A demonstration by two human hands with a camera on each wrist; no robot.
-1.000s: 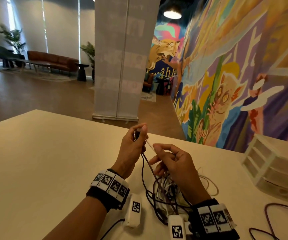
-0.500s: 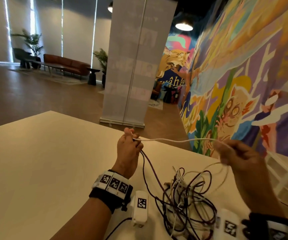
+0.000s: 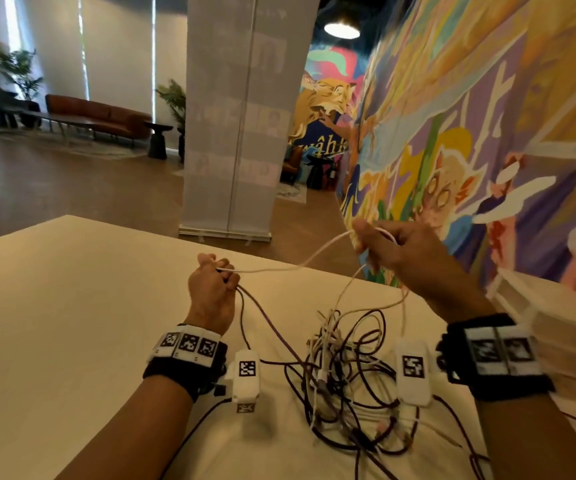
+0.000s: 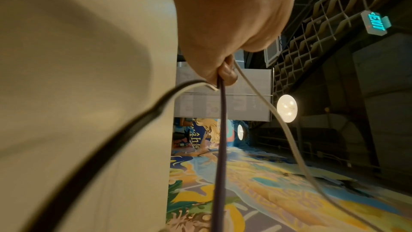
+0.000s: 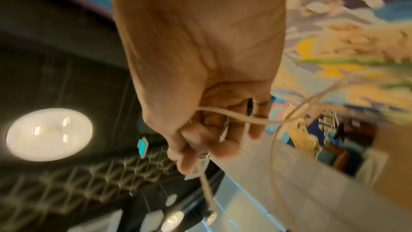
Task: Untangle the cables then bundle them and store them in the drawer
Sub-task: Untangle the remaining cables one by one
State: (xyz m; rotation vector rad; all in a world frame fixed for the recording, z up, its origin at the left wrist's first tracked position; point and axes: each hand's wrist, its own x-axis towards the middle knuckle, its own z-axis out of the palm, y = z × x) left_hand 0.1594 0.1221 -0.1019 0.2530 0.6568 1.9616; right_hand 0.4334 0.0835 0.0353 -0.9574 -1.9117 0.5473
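Note:
A tangle of dark and white cables (image 3: 348,382) lies on the cream table (image 3: 72,323) between my forearms. My left hand (image 3: 215,284) is closed in a fist above the table, gripping a white cable (image 3: 279,270) together with a dark purple cable (image 3: 269,327); the left wrist view shows both leaving the fist (image 4: 223,75). My right hand (image 3: 380,247) is raised higher to the right, its fingers curled round the same white cable (image 5: 234,115), which sags between the hands and drops into the tangle. The white drawer unit (image 3: 556,327) stands at the table's right, blurred.
A painted mural wall (image 3: 470,133) runs close along the right side. A pale pillar (image 3: 241,116) stands beyond the table's far edge. Bare tabletop stretches to the left of my left arm. A dark cable (image 3: 196,431) trails from the left wrist camera.
My right hand has pulled the white cable away from the left hand, up and to the right, drawing a length out of the tangle. The left hand stays near the same spot, still gripping.

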